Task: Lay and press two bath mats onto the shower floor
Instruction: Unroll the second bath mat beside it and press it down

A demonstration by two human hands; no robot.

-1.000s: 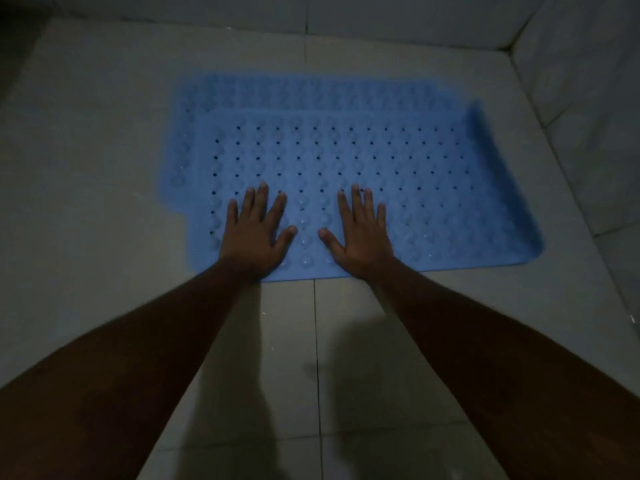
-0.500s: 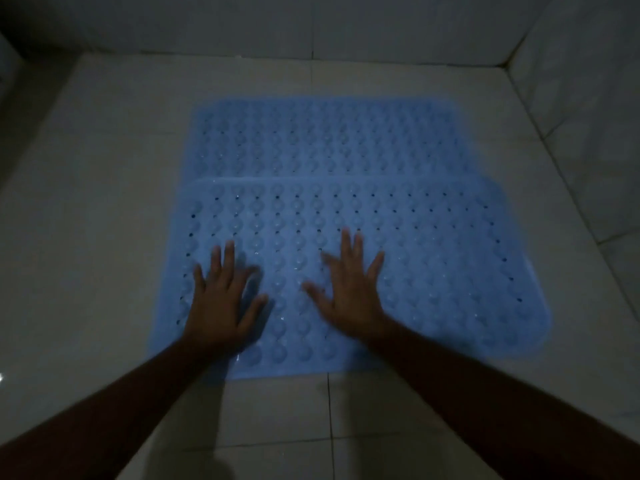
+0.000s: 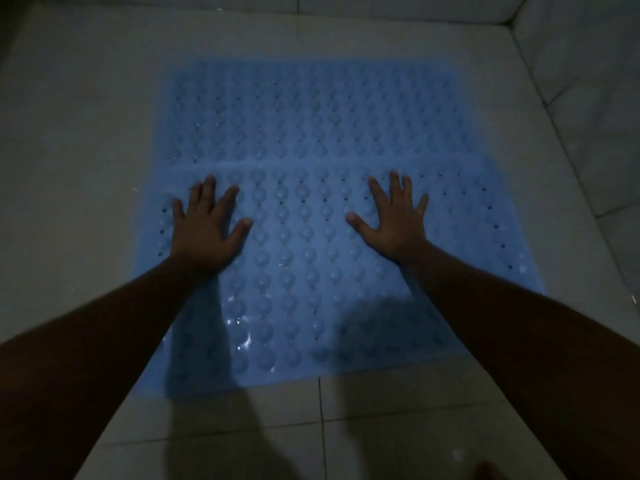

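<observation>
Blue, bumpy near bath mat (image 3: 311, 278) lies flat on the tiled shower floor (image 3: 69, 168), its far edge meeting the far bath mat (image 3: 311, 112). Left hand (image 3: 207, 230) and right hand (image 3: 394, 223) rest palm-down on it, well apart, fingers spread.

Both hands (image 3: 207, 230) spread apart up the near mat (image 3: 304, 271).

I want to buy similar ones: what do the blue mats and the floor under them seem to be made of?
The near mat and far mat look like soft, slightly translucent rubber or PVC: moulded bumps, drain holes, wet-looking glints. The floor looks like pale ceramic tile with a smooth, dull sheen, judging by the grout lines. Dim light leaves the exact materials open.
</observation>
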